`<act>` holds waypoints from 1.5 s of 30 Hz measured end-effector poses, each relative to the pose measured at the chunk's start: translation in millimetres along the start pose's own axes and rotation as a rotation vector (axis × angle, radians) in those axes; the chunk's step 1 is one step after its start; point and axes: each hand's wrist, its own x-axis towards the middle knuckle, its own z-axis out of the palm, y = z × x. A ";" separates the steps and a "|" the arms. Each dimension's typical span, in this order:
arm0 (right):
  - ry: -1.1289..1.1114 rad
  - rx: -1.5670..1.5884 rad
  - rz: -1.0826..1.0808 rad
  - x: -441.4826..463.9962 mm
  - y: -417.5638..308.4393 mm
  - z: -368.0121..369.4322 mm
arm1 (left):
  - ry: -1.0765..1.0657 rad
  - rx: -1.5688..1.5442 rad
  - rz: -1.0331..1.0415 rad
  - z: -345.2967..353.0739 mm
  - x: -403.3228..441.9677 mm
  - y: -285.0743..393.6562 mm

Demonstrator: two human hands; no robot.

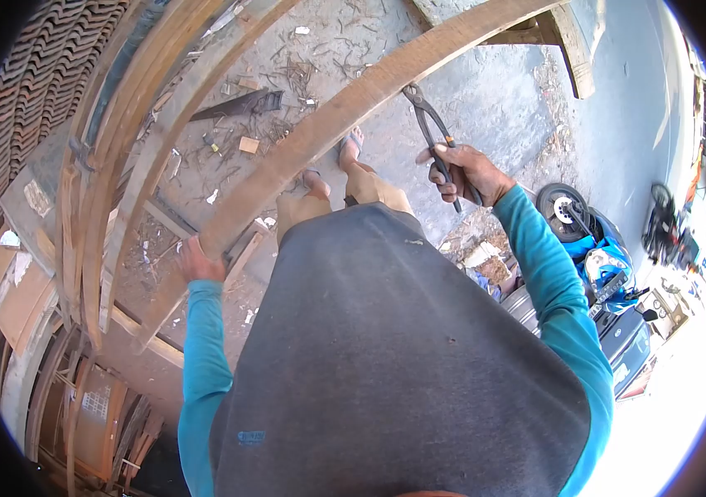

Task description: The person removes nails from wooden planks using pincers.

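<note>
A long wooden board point(328, 124) runs diagonally in front of my body, from lower left to upper right. My left hand point(200, 262) grips the board near its lower left part, and its fingers are partly hidden behind the wood. In my right hand point(467, 172) are long dark pincers point(426, 116) with an orange mark on one handle. Their handles stand apart, and their jaws touch or nearly touch the board's lower edge. Whether the jaws hold a nail is too small to tell.
A handsaw point(241, 106) and a small wood block point(249, 145) lie on the littered floor. Long timbers point(133, 124) lean at the left near stacked roof tiles point(38, 91). A wooden frame point(573, 54) is at the upper right, and a blue motorcycle point(606, 265) stands at the right.
</note>
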 end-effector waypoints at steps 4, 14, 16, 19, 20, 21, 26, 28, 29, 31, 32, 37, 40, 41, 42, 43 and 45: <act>0.199 0.014 0.043 11.9 11.6 29.0 | -0.055 0.054 -0.040 8.7 4.1 -10.0; 0.368 0.030 -0.122 25.8 36.7 61.3 | -0.008 0.064 -0.011 5.6 -0.2 -1.8; 0.393 0.053 -0.137 29.5 41.5 61.9 | -0.003 0.053 -0.016 6.3 -0.4 -2.0; 0.524 0.271 -0.160 67.2 74.6 99.5 | -0.046 0.011 -0.020 18.7 1.2 -5.7; 0.511 0.285 -0.143 61.5 84.1 118.4 | -0.094 0.000 -0.032 12.8 -5.9 -16.5; 0.483 0.416 -0.231 67.9 79.7 139.8 | -0.054 0.027 -0.036 2.6 0.8 -19.3; 0.651 -0.160 -0.277 29.2 71.7 92.0 | -0.124 -0.129 0.098 0.9 7.6 -17.9; 0.760 -0.338 -0.357 31.9 66.6 75.3 | -0.141 -0.142 0.051 -3.6 14.3 -19.6; 0.779 -0.364 -0.367 32.4 62.4 71.8 | -0.129 -0.146 0.043 -9.8 19.3 -22.7; 0.735 -0.474 -0.384 23.5 40.2 75.6 | -0.261 -0.230 0.122 -28.8 30.7 -19.9; 0.734 -0.483 -0.388 16.9 30.1 83.4 | -0.256 -0.237 0.118 -24.1 35.5 -27.3; 1.014 -0.315 -1.194 1.5 -33.2 131.1 | -0.534 -0.354 0.140 -19.6 61.9 -61.7; 0.970 -0.172 -1.405 35.8 -16.7 108.6 | -0.531 -0.436 0.139 -21.8 64.3 -65.3; 1.012 -0.295 -1.165 45.9 4.3 100.3 | -0.528 -0.433 0.154 -24.7 66.6 -65.5; 0.953 -0.759 -0.965 60.2 30.2 70.8 | -0.565 -0.418 0.152 -26.9 67.7 -64.1; 0.857 -1.201 -0.726 69.1 41.9 46.4 | -0.597 -0.406 0.146 -27.2 69.4 -61.0; 0.887 -0.912 -0.674 43.0 26.5 80.4 | -0.568 -0.397 0.181 -26.1 81.3 -54.0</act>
